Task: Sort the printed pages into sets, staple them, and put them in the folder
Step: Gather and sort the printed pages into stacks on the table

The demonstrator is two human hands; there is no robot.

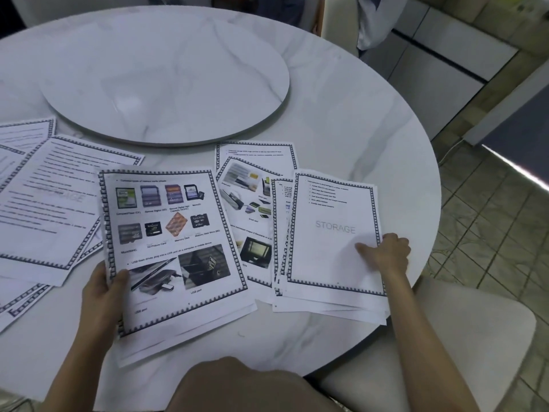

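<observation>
Printed pages with dark patterned borders lie spread over the near half of a round marble table [341, 120]. My left hand [102, 285] grips the lower left edge of a small stack of pages [169, 239] whose top sheet shows memory cards and USB ports. My right hand [386, 254] pinches the right edge of a "STORAGE" watermark page [332, 233], the top of a fanned pile at the table's right edge. Picture pages [252, 200] lie between the two stacks. No stapler or folder is in view.
More text pages [50, 200] overlap at the left, some reaching past the table's edge. A raised marble turntable [166, 75] fills the table's centre. A white chair [463, 346] stands at the lower right over tiled floor. White cabinets sit beyond.
</observation>
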